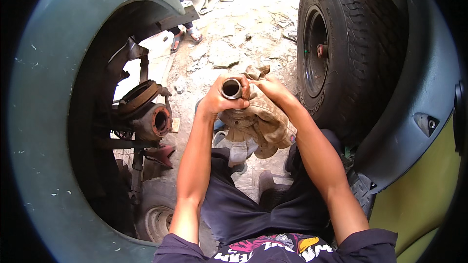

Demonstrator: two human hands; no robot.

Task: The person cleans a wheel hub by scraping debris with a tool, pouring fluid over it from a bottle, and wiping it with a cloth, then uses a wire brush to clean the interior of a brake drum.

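My left hand is wrapped around the neck of a hollow metal spindle, its round open end facing up at me. Below the fist, the wider flange with a bolt hole shows partly against the cloth. A stained tan cloth, seemingly an old garment, hangs from my right hand, which grips it close beside the spindle. The right fingertips are partly hidden by the cloth and the left fist. A paler cloth piece dangles beneath the flange.
To the left, an axle end with an open flange sits inside a green fender. A loose wheel lies below it. On the right stands a large tyre under another fender. A person's sandalled feet are ahead on littered ground.
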